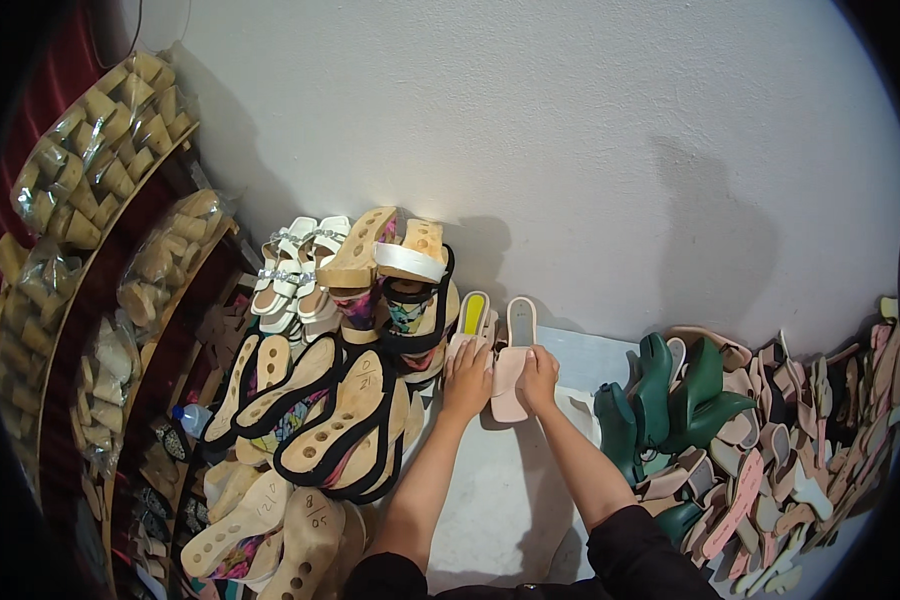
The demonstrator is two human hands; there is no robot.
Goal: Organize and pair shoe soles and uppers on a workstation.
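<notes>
Two pale pink slide sandals stand side by side on a white work surface [470,510], heels toward the wall. The left slide sandal [475,308] shows a yellow-green patch on its insole; my left hand [467,382] covers its front, fingers curled over the upper. The right slide sandal [511,385] has a grey patch inside its heel end and a wide pink strap. My right hand [541,378] grips the right edge of that strap, fingers closed. Both sandals lie close together, and my hands hide part of each.
At left, wedge platform soles [335,430] with black edging are piled high beside white sandals [295,265]. Shelves [120,230] hold bagged heel blocks. On the right lie green shoe lasts [655,390] and a heap of pink shoe parts [760,470]. A white wall [590,180] rises behind.
</notes>
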